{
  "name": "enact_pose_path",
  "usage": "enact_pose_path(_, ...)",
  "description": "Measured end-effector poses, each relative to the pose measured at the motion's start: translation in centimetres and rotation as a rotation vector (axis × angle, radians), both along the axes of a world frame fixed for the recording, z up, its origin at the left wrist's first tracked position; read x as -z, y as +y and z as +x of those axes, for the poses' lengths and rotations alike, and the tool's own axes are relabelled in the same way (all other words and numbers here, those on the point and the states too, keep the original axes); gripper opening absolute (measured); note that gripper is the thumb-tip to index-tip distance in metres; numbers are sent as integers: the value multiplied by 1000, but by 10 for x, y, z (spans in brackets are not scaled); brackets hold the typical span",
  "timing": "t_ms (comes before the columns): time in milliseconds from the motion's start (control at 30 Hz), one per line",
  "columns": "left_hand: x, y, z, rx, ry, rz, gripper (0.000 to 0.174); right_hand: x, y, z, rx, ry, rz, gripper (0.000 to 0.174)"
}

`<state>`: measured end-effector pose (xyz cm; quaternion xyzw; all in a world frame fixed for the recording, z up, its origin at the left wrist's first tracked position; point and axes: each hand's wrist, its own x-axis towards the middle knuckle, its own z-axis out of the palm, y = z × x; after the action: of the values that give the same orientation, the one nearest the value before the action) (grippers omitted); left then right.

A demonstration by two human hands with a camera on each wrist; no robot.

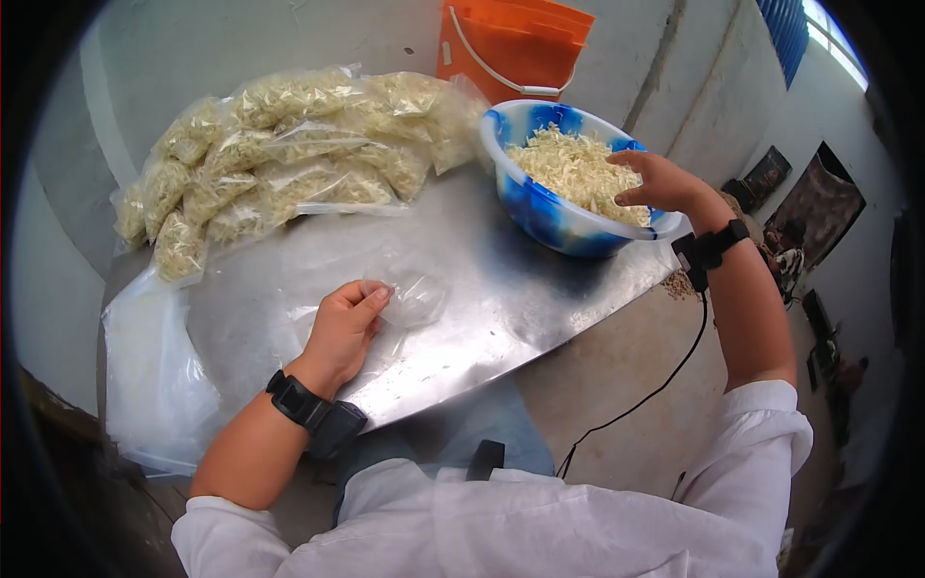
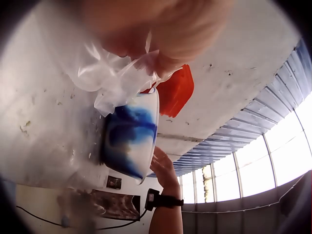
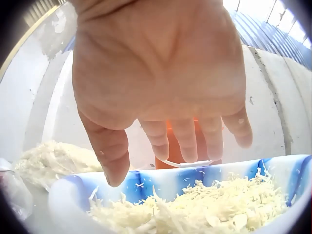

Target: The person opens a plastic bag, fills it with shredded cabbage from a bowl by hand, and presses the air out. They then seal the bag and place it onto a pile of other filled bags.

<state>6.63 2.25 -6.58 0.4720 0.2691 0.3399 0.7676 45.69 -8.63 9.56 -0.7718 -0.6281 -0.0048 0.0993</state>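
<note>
My left hand [image 1: 339, 332] pinches a clear plastic bag [image 1: 416, 299] between thumb and fingers, over the metal table. In the left wrist view the thin bag [image 2: 117, 83] hangs crumpled from the fingers. My right hand [image 1: 660, 181] is over the near right rim of a blue and white bowl [image 1: 540, 207], fingers spread and pointing in. Pale shredded cabbage [image 1: 570, 166] fills much of the bowl. The right wrist view shows the hand [image 3: 161, 83] palm on, its fingers extended above the shreds and nothing between them.
Filled bags of shreds [image 1: 279, 144] are piled along the wall at the back left. Flat clear bags [image 1: 154, 366] lie at the table's left end. An orange bucket [image 1: 515, 48] stands behind the bowl. A black cable [image 1: 665, 385] runs down from my right wrist.
</note>
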Motion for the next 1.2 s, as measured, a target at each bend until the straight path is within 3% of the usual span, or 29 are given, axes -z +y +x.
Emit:
enact_pose_path(233,-4,1,-4,22,29,-29,16,-17,91,-23,-62,-46,-250,61)
enact_pose_path(400,-4,1,-5,43,40,-19,19,10,125,-37,-64,-171,-439,66)
enact_pose_path(567,-5,2,-6,70,50,-26,18,36,148,-28,-114,-174,-709,60)
enact_pose_path(767,-5,3,-8,75,42,-24,22,25,124,-18,-28,-222,-753,79)
enact_pose_path(933,-4,4,-7,82,45,-5,20,19,94,5,81,-214,-795,77)
enact_pose_path(1000,-4,4,-7,84,48,-8,20,15,79,19,210,-78,-724,74)
enact_pose_path(1067,-5,4,-7,79,60,-8,20,15,63,33,198,-146,-731,71)
enact_pose_path(1133,-5,4,-7,83,59,-10,20,12,43,30,486,115,-706,71)
enact_pose_path(1200,-5,4,-6,82,57,-9,20,17,35,45,482,171,-683,74)
